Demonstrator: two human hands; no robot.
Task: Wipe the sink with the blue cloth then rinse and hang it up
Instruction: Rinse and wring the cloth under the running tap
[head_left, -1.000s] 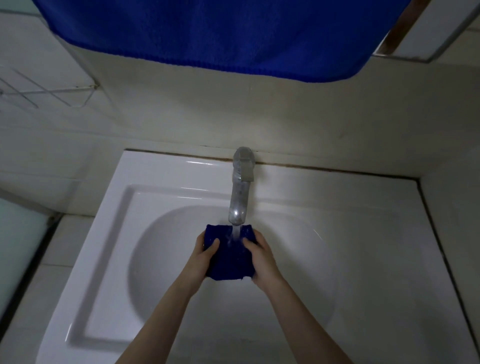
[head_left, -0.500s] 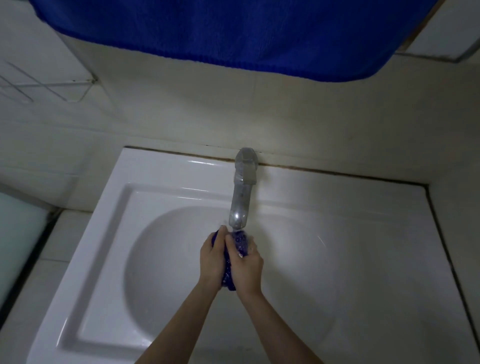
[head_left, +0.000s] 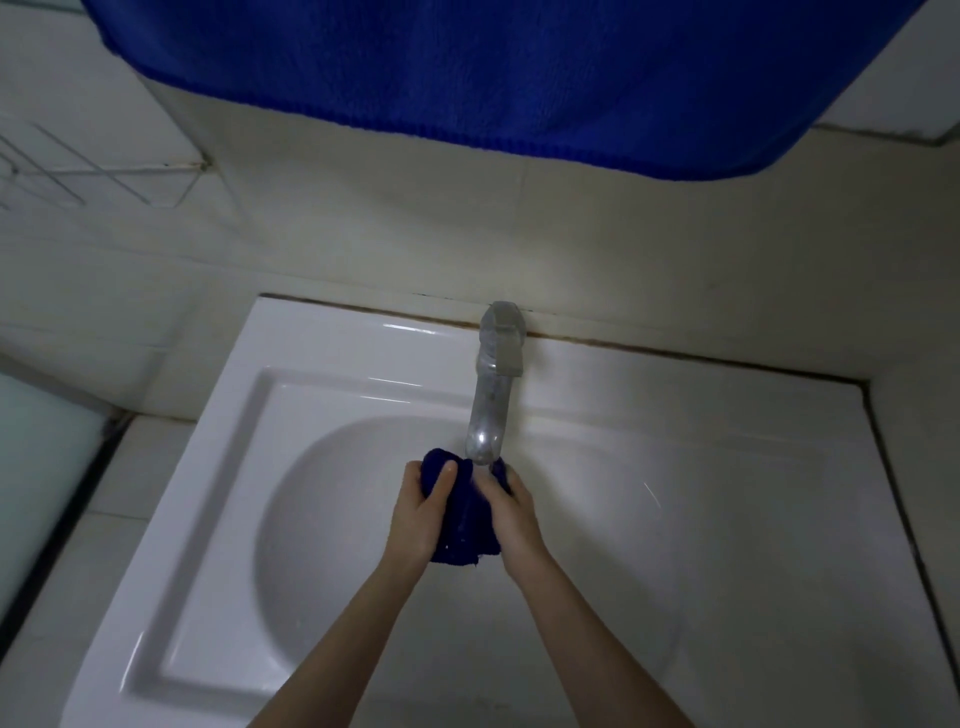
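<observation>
Squeezed between left hand (head_left: 421, 512) and right hand (head_left: 511, 514), fingers curled around it: bunched fuzzy blue cloth (head_left: 465, 525) | just under curved metal tap (head_left: 491, 410) | over glossy white round-bowled sink (head_left: 322, 353) | plush blue towel (head_left: 467, 67) hanging above

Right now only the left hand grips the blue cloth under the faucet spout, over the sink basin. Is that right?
Not quite. Both hands grip it: the left hand and the right hand hold the blue cloth bunched between them. The rest holds: it is under the faucet spout, over the sink basin. The head view shows this.
</observation>
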